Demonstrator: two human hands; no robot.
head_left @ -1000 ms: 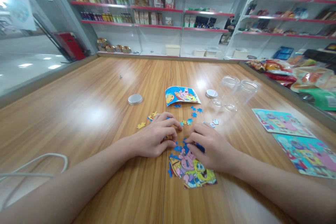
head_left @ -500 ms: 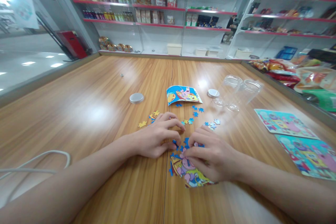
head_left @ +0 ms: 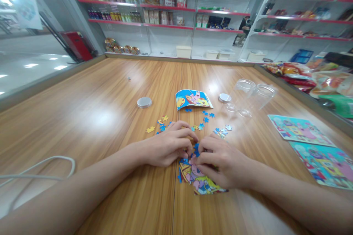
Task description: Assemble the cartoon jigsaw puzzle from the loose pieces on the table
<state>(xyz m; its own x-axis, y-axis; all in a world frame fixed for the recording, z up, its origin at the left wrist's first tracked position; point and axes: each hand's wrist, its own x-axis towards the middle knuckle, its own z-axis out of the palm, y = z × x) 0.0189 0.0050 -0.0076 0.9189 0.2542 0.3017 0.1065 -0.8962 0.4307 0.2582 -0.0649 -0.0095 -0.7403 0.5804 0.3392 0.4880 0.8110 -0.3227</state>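
From the head camera, the person's left hand (head_left: 168,148) and right hand (head_left: 220,161) meet fingertip to fingertip near the middle of a wooden table (head_left: 96,110). Both hands have their fingers curled down, with the tips on small blue pieces at the top edge of a half-built cartoon puzzle (head_left: 202,183). It cannot be told whether either hand grips a piece or only presses on it. The puzzle lies flat just under the right hand, which covers part of it.

Loose blue pieces (head_left: 205,117) are scattered just beyond the hands, and a few yellow pieces (head_left: 150,129) lie beyond the left hand. Farther back lies a curled picture sheet (head_left: 193,99), with a round metal lid (head_left: 144,102) well to its left and a second lid (head_left: 224,97) just to its right. Two clear jars (head_left: 248,95) lie on their sides beside that lid. Two more cartoon pictures (head_left: 299,130) lie flat at the right. A white cable (head_left: 41,170) loops at the left edge. Shop shelves (head_left: 165,7) stand behind the table.
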